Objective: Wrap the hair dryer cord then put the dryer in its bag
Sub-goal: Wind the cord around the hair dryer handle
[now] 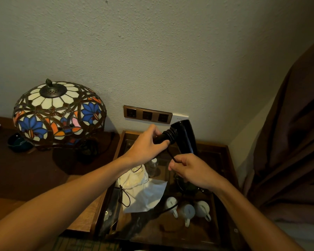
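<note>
I hold a black hair dryer (184, 135) in the air in front of the wall sockets. My left hand (146, 144) grips its handle, where several turns of black cord (171, 135) are wound. My right hand (190, 170) is below the dryer, pinching the loose cord, which runs up to the handle and trails down past the mugs. A cream drawstring bag (134, 180) lies crumpled on the glass-topped side table (214, 160) beneath my hands, with its dark drawstring loose at the front.
A stained-glass lamp (59, 111) stands on the dark desk at left. A socket strip (147, 114) is on the wall. On the table are white paper (147, 194), a small bottle (153, 165) and three upturned mugs (187, 210). A brown curtain (288, 142) hangs at right.
</note>
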